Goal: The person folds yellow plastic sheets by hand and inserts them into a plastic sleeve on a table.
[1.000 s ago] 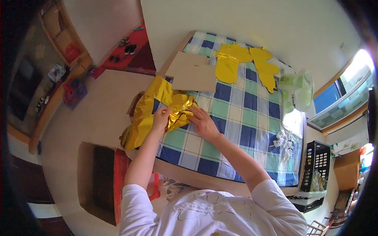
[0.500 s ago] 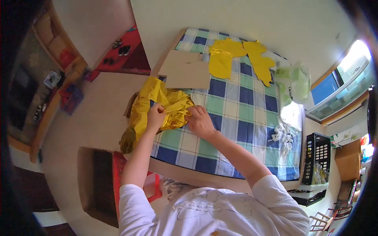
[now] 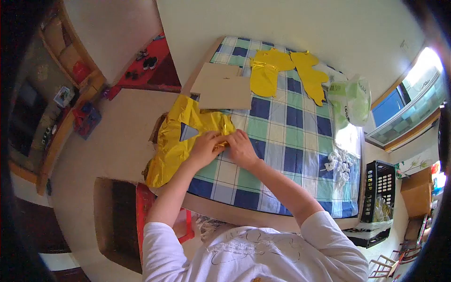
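Note:
A deflated gold foil balloon (image 3: 176,152) lies spread at the left edge of the checked bed, with a triangular opening through which the sheet shows. My left hand (image 3: 206,149) is closed on its right edge, fingers pinched together. Right beside it, my right hand (image 3: 241,149) pinches the same foil edge, the fingertips of both hands almost touching. Beyond my hands lie flat pieces of cardboard (image 3: 225,91), just past the foil. Two more flat gold foil balloons, one (image 3: 264,77) near the cardboard and another (image 3: 310,77) to its right, rest at the far end.
A green-white plastic bag (image 3: 350,101) and crumpled white material (image 3: 339,165) sit on the bed's right side. A black crate (image 3: 378,190) stands beyond that edge. Near my left are an open cardboard box (image 3: 117,221) and a red stool (image 3: 143,209).
The bunched foil has been spread flatter, and its triangular opening now shows clearly. My left hand has moved right and slightly down, close to my right hand, which has shifted slightly.

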Tool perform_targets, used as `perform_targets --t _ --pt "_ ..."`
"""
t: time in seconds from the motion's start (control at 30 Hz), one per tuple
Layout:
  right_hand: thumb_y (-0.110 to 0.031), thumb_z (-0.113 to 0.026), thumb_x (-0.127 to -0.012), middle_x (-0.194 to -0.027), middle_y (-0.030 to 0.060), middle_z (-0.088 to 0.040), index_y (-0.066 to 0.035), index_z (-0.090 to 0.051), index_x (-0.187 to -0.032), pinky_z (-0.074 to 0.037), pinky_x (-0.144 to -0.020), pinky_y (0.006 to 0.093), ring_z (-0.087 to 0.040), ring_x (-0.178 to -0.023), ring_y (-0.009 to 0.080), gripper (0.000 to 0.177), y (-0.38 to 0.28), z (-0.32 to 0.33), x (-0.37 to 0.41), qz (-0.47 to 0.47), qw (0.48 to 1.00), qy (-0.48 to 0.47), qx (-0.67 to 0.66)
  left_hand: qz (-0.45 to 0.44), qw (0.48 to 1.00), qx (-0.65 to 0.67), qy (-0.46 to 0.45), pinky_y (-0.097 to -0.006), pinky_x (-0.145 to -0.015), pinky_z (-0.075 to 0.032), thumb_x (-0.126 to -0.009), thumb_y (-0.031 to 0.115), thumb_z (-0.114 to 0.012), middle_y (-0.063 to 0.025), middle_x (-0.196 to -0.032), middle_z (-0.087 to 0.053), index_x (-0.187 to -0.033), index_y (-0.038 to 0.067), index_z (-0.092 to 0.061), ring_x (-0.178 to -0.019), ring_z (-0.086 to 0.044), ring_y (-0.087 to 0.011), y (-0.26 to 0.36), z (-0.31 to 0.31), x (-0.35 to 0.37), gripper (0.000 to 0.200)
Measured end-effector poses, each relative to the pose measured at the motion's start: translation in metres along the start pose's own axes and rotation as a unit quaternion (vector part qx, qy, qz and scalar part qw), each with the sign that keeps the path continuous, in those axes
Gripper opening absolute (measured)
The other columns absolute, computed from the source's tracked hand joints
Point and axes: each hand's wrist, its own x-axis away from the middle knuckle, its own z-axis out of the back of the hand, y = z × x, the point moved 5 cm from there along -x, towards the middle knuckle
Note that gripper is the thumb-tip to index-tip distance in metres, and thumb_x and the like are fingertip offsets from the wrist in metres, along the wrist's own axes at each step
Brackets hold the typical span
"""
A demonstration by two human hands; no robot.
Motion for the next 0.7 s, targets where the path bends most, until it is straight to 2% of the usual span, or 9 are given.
perform_targets --t 0.03,0.13,0.23,0.33,0.43,0.53,0.63,0.7 --pt "0.0 -0.059 -0.067 -0.096 0.0122 -0.058 -0.004 -0.053 -0.099 -0.038 -0.099 0.0471 -0.054 -0.101 0.0331 0.033 0.001 0.0 0.0 -0.003 1.0 0.019 -0.003 -0.013 0.999 -0.014 -0.035 -0.0423 -0.102 -0.039 -0.081 0.015 -0.067 -0.0127 -0.127 -0.055 -0.118 0.01 -0.062 -0.118 -0.05 -0.0333 0.0 -0.007 0.002 0.038" --pt "0.0 -0.058 -0.066 -0.096 0.0121 -0.058 -0.004 -0.052 -0.099 -0.039 -0.096 0.0461 -0.053 -0.099 0.0342 0.034 0.001 0.002 0.001 0.01 0.999 0.044 0.006 -0.046 0.994 -0.086 -0.045 -0.0425 -0.103 -0.039 -0.079 0.007 -0.065 -0.0137 -0.13 -0.053 -0.126 0.009 -0.055 -0.121 -0.049 -0.0339 0.004 -0.005 0.007 0.048" --pt "0.0 -0.058 -0.066 -0.097 0.0119 -0.058 -0.004 -0.055 -0.099 -0.04 -0.095 0.0452 -0.053 -0.099 0.0337 0.034 0.002 0.0 0.003 -0.007 1.0 0.003 0.016 -0.054 0.991 -0.094 -0.077 -0.0422 -0.103 -0.039 -0.077 0.001 -0.062 -0.0143 -0.13 -0.054 -0.126 0.008 -0.054 -0.122 -0.049 -0.0344 -0.003 0.001 0.012 0.05" --pt "0.0 -0.058 -0.066 -0.098 0.0112 -0.058 -0.004 -0.059 -0.101 -0.042 -0.094 0.044 -0.054 -0.099 0.0326 0.035 0.003 -0.006 0.005 -0.011 1.0 -0.012 -0.022 -0.028 0.994 -0.07 -0.081 -0.0421 -0.1 -0.042 -0.076 0.0 -0.061 -0.0152 -0.127 -0.055 -0.123 0.007 -0.055 -0.119 -0.05 -0.0353 -0.009 0.008 0.005 0.048" --pt "0.004 -0.06 -0.061 -0.104 0.0114 -0.058 -0.006 -0.059 -0.104 -0.044 -0.088 0.0438 -0.053 -0.099 0.0341 0.044 0.002 -0.003 0.005 0.012 1.0 0.023 -0.011 0.035 0.996 -0.024 -0.079 -0.0406 -0.095 -0.045 -0.075 -0.001 -0.062 -0.0158 -0.13 -0.053 -0.12 0.003 -0.055 -0.116 -0.053 -0.034 0.0 0.007 -0.002 0.045" --pt "0.005 -0.059 -0.063 -0.109 0.0118 -0.057 -0.006 -0.059 -0.107 -0.044 -0.09 0.0443 -0.053 -0.103 0.0338 0.045 -0.002 0.003 0.003 0.029 0.999 0.044 -0.002 0.065 0.994 -0.036 0.082 -0.0422 -0.086 -0.049 -0.078 0.001 -0.062 -0.0182 -0.123 -0.057 -0.118 0.003 -0.056 -0.105 -0.058 -0.0373 -0.01 -0.011 0.003 0.04" --pt "0.005 -0.059 -0.065 -0.113 0.0122 -0.056 -0.006 -0.058 -0.108 -0.044 -0.092 0.0445 -0.052 -0.107 0.0334 0.045 -0.005 0.004 0.002 0.045 0.998 0.045 -0.006 0.124 0.989 -0.007 0.076 -0.0442 -0.081 -0.049 -0.082 0.004 -0.061 -0.0197 -0.109 -0.063 -0.115 0.004 -0.059 -0.097 -0.06 -0.0376 0.001 -0.009 0.0 0.033" --pt "0.003 -0.06 -0.065 -0.114 0.0122 -0.055 -0.007 -0.058 -0.11 -0.043 -0.093 0.0446 -0.052 -0.108 0.0337 0.045 -0.007 0.006 0.002 0.043 0.997 0.056 0.018 0.204 0.97 0.071 0.112 -0.042 -0.077 -0.05 -0.082 0.006 -0.062 -0.0187 -0.095 -0.065 -0.107 0.003 -0.062 -0.089 -0.062 -0.0357 -0.005 -0.01 -0.003 0.025"
